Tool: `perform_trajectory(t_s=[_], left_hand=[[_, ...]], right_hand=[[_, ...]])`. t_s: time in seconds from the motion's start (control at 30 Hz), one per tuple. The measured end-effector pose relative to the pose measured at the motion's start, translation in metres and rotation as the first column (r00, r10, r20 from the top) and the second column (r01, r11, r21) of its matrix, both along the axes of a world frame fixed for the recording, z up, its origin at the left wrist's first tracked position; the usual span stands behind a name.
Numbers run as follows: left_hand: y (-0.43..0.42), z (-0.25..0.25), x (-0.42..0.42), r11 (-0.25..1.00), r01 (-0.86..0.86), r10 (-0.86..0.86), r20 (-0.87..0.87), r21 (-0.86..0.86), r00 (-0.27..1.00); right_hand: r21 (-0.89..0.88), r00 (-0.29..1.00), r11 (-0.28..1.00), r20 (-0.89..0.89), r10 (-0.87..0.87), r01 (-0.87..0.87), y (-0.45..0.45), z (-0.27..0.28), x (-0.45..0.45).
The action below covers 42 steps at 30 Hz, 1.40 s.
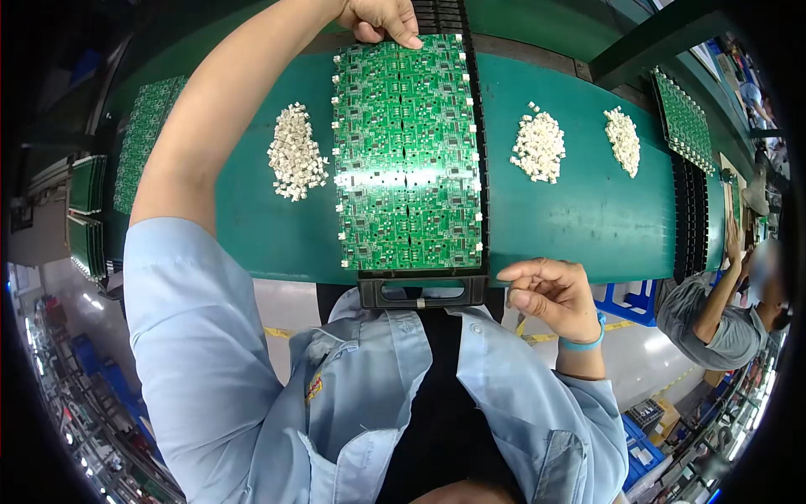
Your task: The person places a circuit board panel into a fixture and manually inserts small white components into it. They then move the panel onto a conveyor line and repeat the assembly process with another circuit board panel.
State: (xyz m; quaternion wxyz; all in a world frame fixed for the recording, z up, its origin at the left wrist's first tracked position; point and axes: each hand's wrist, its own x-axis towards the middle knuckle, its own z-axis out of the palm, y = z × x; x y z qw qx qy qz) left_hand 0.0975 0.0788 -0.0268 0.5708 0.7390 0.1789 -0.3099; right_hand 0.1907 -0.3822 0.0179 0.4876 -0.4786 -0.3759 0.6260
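A large green circuit board panel (407, 151) lies lengthwise before me, with white connectors along its left and right edges. It rests on a black slotted rack (422, 292), whose handle end sticks out at the near side. At the far edge, my left hand (379, 17) is closed, its thumb on the panel's top face and its other fingers curled. My right hand (554, 296) hovers off the panel's near right corner, thumb and index finger apart, with nothing visible between them. A blue band circles the right wrist.
Loose white connectors lie in piles on the green table (579, 227): one pile (295, 153) left of the panel, another pile (538, 147) and a third pile (623, 141) to the right. More boards (684, 122) stand at far right. A co-worker (714, 315) sits at right.
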Motion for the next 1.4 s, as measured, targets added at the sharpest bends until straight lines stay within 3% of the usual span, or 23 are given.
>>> perform_trajectory(t_s=[0.2, 0.33, 0.53, 0.7, 0.83, 1.0, 1.23, 1.4], left_hand=[[0.007, 0.033, -0.031, 0.981, -0.192, 0.192, 0.026, -0.006, 0.981], [0.004, 0.045, -0.033, 0.955, -0.295, 0.293, 0.078, 0.013, 0.953], [-0.039, 0.078, -0.015, 0.969, -0.246, 0.247, 0.062, -0.014, 0.967], [-0.073, 0.093, -0.005, 0.941, -0.338, 0.337, 0.070, -0.006, 0.939], [-0.091, 0.092, 0.008, 0.909, -0.417, 0.417, 0.067, -0.016, 0.906], [-0.136, 0.091, 0.035, 0.880, -0.432, 0.460, 0.131, -0.198, 0.878], [-0.203, 0.085, 0.101, 0.854, -0.383, 0.472, 0.212, -0.353, 0.856], [-0.264, 0.070, 0.165, 0.799, -0.510, 0.587, 0.233, -0.318, 0.775]], right_hand=[[-0.065, 0.997, 0.997, 0.079, -0.023, 0.029, -0.016, -0.002, 0.010], [-0.205, 0.962, 0.949, -0.082, -0.260, 0.239, -0.005, 0.002, -0.023], [-0.154, 0.895, 0.936, -0.279, -0.347, 0.315, 0.011, -0.010, -0.026], [-0.098, 0.818, 0.893, -0.368, -0.443, 0.439, 0.004, -0.017, -0.015], [-0.075, 0.757, 0.800, -0.282, -0.589, 0.595, -0.012, -0.006, 0.015], [0.079, 0.720, 0.721, -0.193, -0.666, 0.688, -0.051, 0.004, 0.094], [0.179, 0.535, 0.546, 0.109, -0.837, 0.818, -0.097, 0.023, 0.214], [0.191, 0.515, 0.547, 0.191, -0.835, 0.815, -0.140, 0.015, 0.305]])
